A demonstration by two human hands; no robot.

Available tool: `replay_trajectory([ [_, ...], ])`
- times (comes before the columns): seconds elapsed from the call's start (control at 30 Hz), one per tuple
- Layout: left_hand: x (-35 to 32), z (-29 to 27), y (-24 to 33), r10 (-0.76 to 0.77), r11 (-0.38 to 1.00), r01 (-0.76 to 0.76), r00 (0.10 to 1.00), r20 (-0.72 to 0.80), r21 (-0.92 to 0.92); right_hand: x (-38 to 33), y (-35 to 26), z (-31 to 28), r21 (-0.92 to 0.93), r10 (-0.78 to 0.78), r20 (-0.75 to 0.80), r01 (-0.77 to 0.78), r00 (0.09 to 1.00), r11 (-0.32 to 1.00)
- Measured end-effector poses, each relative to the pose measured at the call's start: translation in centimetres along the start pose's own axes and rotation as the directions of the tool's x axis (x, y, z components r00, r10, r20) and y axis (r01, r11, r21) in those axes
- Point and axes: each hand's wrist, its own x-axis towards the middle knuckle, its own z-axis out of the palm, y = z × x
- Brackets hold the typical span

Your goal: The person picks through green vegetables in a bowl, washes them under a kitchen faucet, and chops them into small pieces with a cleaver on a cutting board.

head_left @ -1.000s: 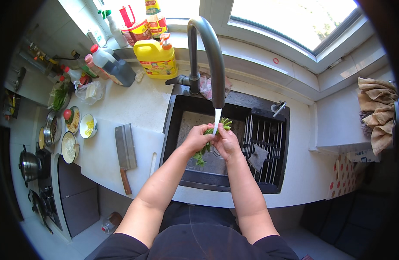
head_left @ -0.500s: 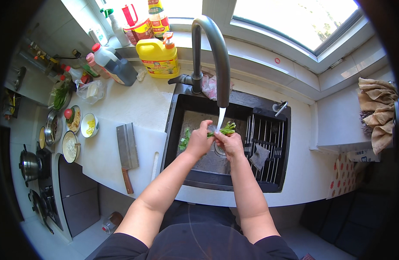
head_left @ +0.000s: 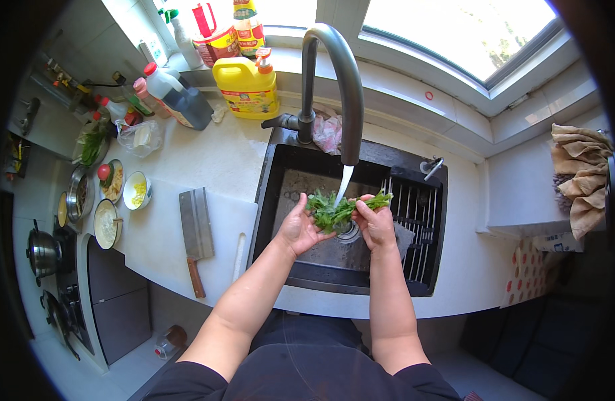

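A bunch of leafy green herbs, which looks like cilantro, is held under the running water above the dark sink. My right hand pinches the stems, whose ends stick out to the right between thumb and fingers. On the leaf side, my left hand is open, palm turned up and fingers apart, with its fingertips touching or just under the leaves. Water falls from the grey gooseneck faucet onto the leaves. Below the bunch the drain shows in part.
Left of the sink, a cleaver lies on a white cutting board, with bowls beyond it. A yellow jug and bottles stand at the back. A wire rack with a grey cloth fills the sink's right side.
Both hands were close together at the stems; now they are apart. The left has moved left and opened, the right has shifted right, and the leaves now lie spread under the water.
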Motion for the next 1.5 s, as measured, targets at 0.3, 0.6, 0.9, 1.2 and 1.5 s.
replay_trajectory([
  [0.3,3.6,-1.3,-1.2,0.1,0.979,-0.101,0.995,-0.018,-0.174,-2.8,0.8,1.8,-0.165,-0.005,0.274,0.052,0.962,0.985],
  [0.6,6.3,-1.9,-1.5,0.221,0.972,-0.226,0.973,-0.066,-0.071,-1.9,1.0,2.0,-0.031,-0.095,0.041,0.096,0.995,0.995],
  [0.9,3.4,0.2,-1.6,0.163,0.963,-0.141,0.983,-0.079,0.23,0.4,0.8,3.7,0.045,-0.11,-0.271,0.127,0.956,0.991],
  [1.2,-0.1,2.0,-0.6,0.159,0.98,-0.14,0.979,-0.13,0.141,0.5,0.3,4.3,-0.167,-0.041,-0.246,-0.001,0.968,0.986],
  [1.5,2.1,1.0,-1.0,0.111,0.94,-0.085,0.992,-0.061,0.33,0.9,-0.9,3.7,-0.151,0.016,-0.234,-0.053,0.972,0.987],
])
